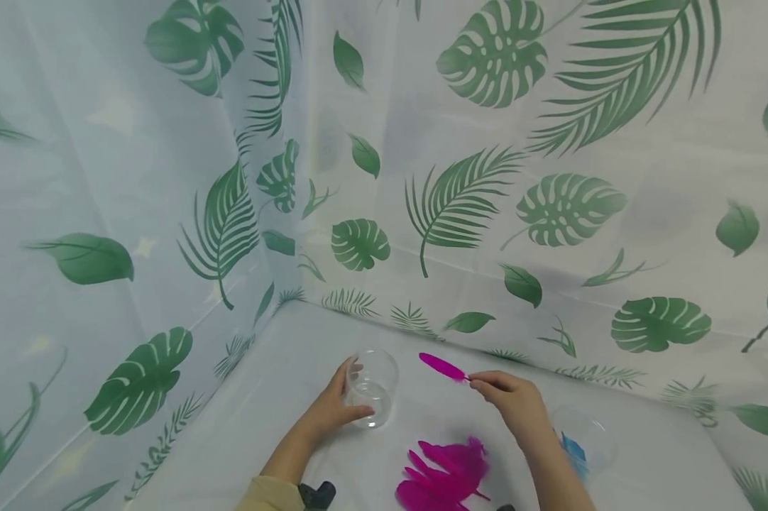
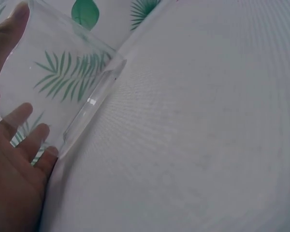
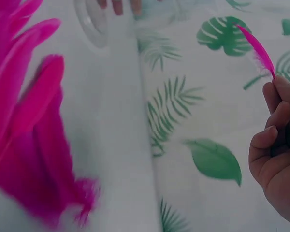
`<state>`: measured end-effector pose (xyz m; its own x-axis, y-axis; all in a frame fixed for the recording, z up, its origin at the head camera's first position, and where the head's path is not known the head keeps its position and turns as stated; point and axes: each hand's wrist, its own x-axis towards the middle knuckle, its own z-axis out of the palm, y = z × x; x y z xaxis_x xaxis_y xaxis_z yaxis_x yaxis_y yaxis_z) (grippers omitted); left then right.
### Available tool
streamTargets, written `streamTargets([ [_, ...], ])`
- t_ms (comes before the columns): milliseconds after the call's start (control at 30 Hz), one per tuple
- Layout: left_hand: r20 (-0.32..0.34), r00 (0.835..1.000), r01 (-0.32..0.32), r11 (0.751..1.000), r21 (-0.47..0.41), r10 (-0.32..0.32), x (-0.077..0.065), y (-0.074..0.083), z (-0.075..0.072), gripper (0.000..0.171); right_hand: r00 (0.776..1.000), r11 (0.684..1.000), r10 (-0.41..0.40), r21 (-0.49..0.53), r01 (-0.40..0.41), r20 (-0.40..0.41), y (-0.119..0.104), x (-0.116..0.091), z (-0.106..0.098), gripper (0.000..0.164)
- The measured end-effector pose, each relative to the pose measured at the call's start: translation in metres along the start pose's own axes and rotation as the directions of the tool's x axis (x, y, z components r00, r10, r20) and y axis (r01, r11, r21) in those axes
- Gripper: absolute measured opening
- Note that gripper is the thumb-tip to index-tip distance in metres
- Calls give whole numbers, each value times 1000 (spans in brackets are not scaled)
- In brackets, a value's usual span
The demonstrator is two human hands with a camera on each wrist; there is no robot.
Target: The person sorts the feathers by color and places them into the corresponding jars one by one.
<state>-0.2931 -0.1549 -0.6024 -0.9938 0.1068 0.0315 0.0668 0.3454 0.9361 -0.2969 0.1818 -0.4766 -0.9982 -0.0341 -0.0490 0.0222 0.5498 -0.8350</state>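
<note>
My left hand [image 1: 341,401] grips a clear cup [image 1: 379,380] from its left side, thumb in front and fingers behind. In the left wrist view the cup [image 2: 63,72] looks transparent and bare inside, its thick base close to the white table. Between thumb and fingertips, my right hand [image 1: 510,401] pinches a magenta feather [image 1: 443,367] by its quill, and the feather points left toward the cup. The right wrist view shows the same feather [image 3: 259,50] held up above the right hand [image 3: 280,145]. A pile of magenta feathers [image 1: 444,472] lies on the table between the two arms.
A second clear container [image 1: 598,433] with something blue [image 1: 574,454] in it stands right of the right forearm. White sheets printed with green leaves rise behind and to the left of the white table [image 1: 320,330].
</note>
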Motion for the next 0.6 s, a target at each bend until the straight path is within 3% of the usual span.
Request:
streamTargets([
  [233,18,1000,-5,1000,-14,6,2,0,3,105,985,988,-123,-81,133,119,-30,33,45,10],
  [367,19,1000,24,999,-23,-23,0,2,3,107,970,966,-188,-148,211,151,-44,40,70,7],
  [467,19,999,33,999,-19,-33,0,1,2,108,941,930,-290,-180,320,173,-53,41,84,10],
  [600,17,999,29,1000,1,-29,-1,1,-1,108,877,850,-433,-229,474,209,-62,41,97,10],
])
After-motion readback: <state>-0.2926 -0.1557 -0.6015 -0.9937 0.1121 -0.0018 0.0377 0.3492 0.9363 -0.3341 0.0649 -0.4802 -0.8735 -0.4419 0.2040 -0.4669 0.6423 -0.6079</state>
